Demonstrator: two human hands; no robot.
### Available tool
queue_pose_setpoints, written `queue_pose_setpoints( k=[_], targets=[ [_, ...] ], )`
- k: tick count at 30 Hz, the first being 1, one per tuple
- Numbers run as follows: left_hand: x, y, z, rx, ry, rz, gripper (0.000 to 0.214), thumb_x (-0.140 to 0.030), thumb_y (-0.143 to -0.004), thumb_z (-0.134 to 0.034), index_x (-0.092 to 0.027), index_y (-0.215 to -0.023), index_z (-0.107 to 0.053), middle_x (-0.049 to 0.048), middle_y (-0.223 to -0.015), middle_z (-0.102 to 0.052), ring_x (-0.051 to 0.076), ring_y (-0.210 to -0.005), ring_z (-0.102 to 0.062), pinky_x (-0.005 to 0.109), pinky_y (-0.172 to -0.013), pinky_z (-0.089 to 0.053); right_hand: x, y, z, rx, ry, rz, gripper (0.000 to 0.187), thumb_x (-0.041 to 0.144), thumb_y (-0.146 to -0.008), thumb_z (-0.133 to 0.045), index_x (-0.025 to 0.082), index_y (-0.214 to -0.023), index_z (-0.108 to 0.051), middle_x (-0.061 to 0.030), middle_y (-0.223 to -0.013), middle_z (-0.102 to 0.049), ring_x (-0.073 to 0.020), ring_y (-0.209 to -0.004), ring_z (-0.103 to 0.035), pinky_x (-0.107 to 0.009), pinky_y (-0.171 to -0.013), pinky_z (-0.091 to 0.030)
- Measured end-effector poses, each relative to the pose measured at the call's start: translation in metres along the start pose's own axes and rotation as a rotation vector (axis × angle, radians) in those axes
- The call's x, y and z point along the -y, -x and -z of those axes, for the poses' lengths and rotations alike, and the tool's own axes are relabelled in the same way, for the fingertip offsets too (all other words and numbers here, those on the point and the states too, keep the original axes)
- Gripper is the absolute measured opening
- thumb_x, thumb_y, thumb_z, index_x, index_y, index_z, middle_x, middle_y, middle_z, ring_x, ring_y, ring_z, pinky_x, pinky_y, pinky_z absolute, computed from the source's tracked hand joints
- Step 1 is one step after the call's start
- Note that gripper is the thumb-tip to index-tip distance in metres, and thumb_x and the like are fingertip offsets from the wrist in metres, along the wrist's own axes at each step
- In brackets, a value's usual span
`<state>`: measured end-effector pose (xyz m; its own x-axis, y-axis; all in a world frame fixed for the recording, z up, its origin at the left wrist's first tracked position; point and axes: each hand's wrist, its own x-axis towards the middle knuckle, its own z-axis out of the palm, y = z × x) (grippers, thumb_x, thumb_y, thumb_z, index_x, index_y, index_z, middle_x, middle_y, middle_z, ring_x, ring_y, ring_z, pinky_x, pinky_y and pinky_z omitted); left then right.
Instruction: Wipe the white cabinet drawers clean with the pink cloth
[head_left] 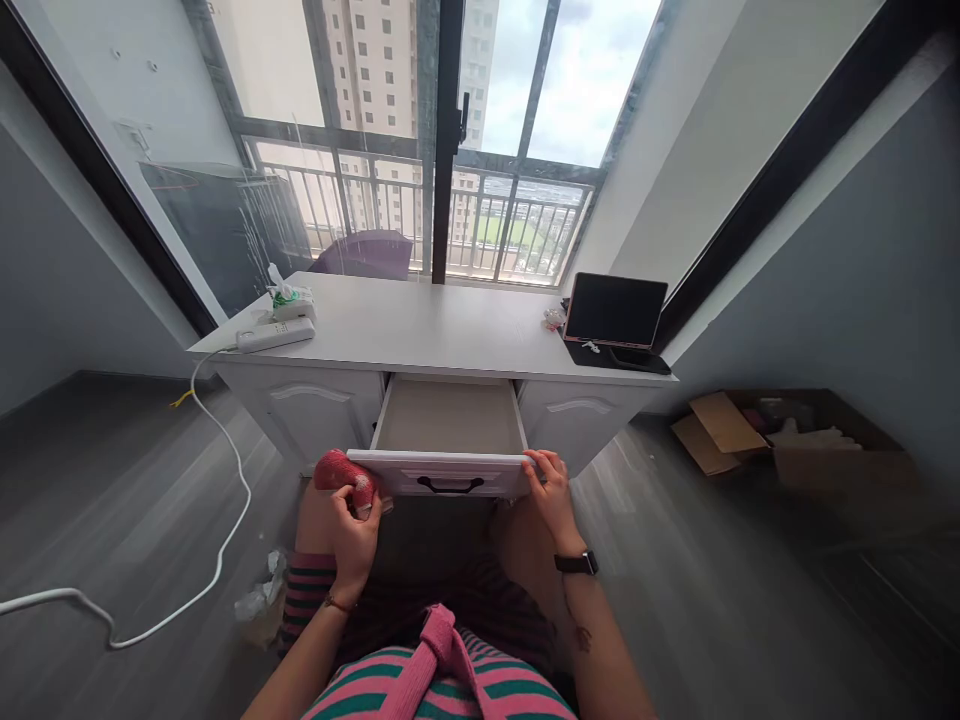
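head-worn view, facing down, desk (420,330) near

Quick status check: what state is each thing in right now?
Drawer: pulled open.
Tablet: propped upright, screen dark.
Red bundle: gripped in left hand.
Right hand: resting on drawer front.
Desk doors: shut.
Box: flaps open.

No lettering is legible; any marks on the power strip (275,334) seem too small.

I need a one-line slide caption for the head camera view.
Seated at a white desk, left hand holds a red object, right hand touches the front of the open drawer.
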<state>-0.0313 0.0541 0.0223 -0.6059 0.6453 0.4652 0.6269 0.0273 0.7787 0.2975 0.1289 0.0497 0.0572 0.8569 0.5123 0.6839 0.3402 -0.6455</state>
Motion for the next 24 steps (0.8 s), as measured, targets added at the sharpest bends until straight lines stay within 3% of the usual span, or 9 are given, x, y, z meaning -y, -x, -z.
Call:
queue_pose_setpoints(
  k=[6,11,16,19,24],
  targets=[
    [-0.017,0.014,-0.051,0.186,0.036,-0.32,0.028,-0.04,-0.083,-0.058,-0.017,-0.1,-0.054,0.0095,-0.09,-0.063,0.025,-0.086,-0.063,0.04,-0.078,-0.051,0.002,-0.002,0.002,0.005,-0.016,-0.007,0.038,0.049,-0.095,-0.043,0.023,-0.107,-0.068,-0.0081,-0.105,-0.062,-0.0233,-0.1,-0.053,-0.042,-0.092,-0.043],
    [-0.055,0.034,-0.082,0.453,0.067,-0.519,0.018,-0.025,-0.088,-0.051,-0.018,-0.104,-0.057,0.0099,-0.094,-0.067,0.023,-0.091,-0.065,0.035,-0.079,-0.052,0.002,-0.005,0.007,0.036,-0.053,-0.013,0.038,0.043,-0.098,-0.037,0.024,-0.113,-0.067,-0.0073,-0.108,-0.063,-0.0214,-0.102,-0.054,-0.04,-0.093,-0.044],
    [-0.093,0.053,-0.111,0.612,-0.023,-0.709,0.021,-0.023,-0.093,-0.044,-0.02,-0.102,-0.062,0.0092,-0.092,-0.069,0.024,-0.09,-0.066,0.04,-0.083,-0.052,0.003,-0.006,0.01,0.035,-0.085,-0.031,0.04,0.042,-0.099,-0.034,0.023,-0.112,-0.067,-0.0073,-0.108,-0.064,-0.0205,-0.104,-0.056,-0.039,-0.094,-0.045],
    [-0.106,0.064,-0.128,0.679,-0.018,-0.823,0.023,-0.018,-0.092,-0.045,-0.021,-0.108,-0.061,0.0113,-0.103,-0.067,0.026,-0.1,-0.064,0.044,-0.089,-0.05,0.004,-0.008,0.012,0.054,-0.118,-0.05,0.042,0.041,-0.1,-0.031,0.021,-0.113,-0.066,-0.0075,-0.109,-0.065,-0.0198,-0.105,-0.056,-0.038,-0.095,-0.044],
    [-0.118,0.077,-0.151,0.785,0.181,-0.757,0.031,-0.016,-0.095,-0.036,-0.02,-0.114,-0.06,0.0124,-0.115,-0.064,0.023,-0.108,-0.061,0.042,-0.096,-0.048,0.005,-0.009,0.015,0.071,-0.145,-0.07,0.043,0.041,-0.1,-0.031,0.021,-0.112,-0.067,-0.0072,-0.109,-0.065,-0.019,-0.105,-0.056,-0.036,-0.094,-0.043]
  ],
)
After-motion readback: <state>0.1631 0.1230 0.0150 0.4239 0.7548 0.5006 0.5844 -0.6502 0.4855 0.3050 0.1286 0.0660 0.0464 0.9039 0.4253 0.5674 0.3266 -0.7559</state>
